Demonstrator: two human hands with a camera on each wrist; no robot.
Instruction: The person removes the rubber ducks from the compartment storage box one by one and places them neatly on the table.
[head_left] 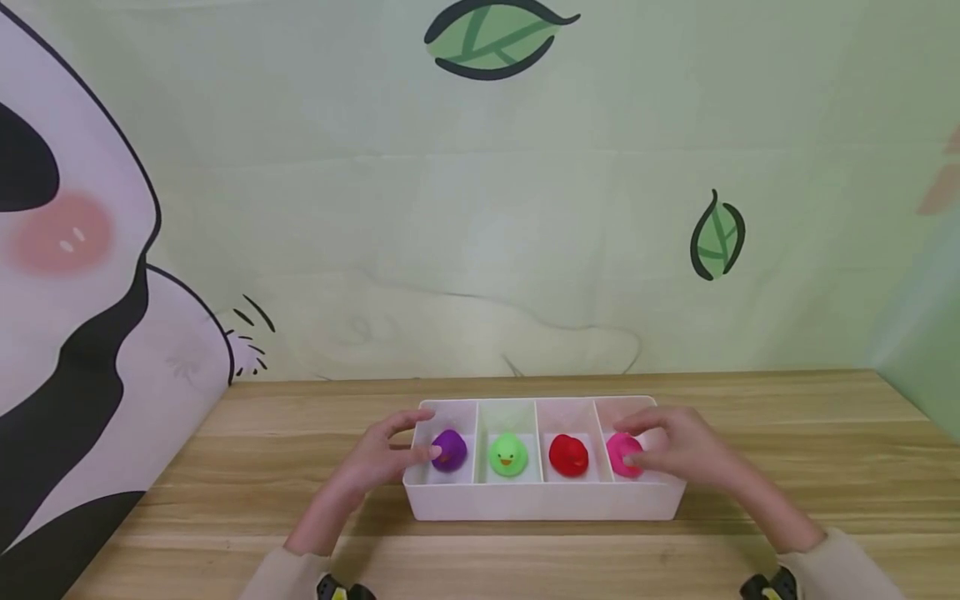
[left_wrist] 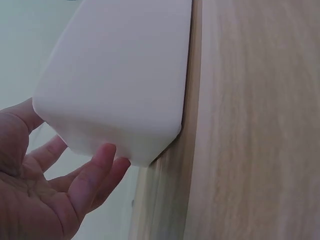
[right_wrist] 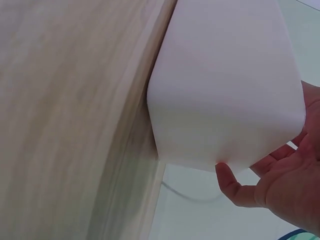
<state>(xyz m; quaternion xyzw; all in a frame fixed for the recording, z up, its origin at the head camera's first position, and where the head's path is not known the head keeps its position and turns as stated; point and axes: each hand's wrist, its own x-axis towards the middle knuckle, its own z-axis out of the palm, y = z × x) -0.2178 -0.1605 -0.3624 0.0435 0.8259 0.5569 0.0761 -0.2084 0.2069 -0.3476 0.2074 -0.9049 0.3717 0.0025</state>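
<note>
A white four-compartment box (head_left: 543,502) sits on the wooden table, one small toy duck in each compartment. My left hand (head_left: 378,450) is at its left end, thumb tip at the purple duck (head_left: 452,448) and index finger stretched along the back rim. In the left wrist view, the other fingers (left_wrist: 90,182) lie against the outer end wall. At the right end, my right hand (head_left: 678,446) has its thumb and index finger around the pink duck (head_left: 621,450). One finger (right_wrist: 227,182) meets the outside wall there. Between them sit the green duck (head_left: 508,456) and red duck (head_left: 568,457).
The wooden table (head_left: 285,425) runs back to a pale green cloth backdrop (head_left: 360,208) printed with leaves. A large printed panda (head_left: 180,333) fills the left side. Thin white dividers separate the compartments.
</note>
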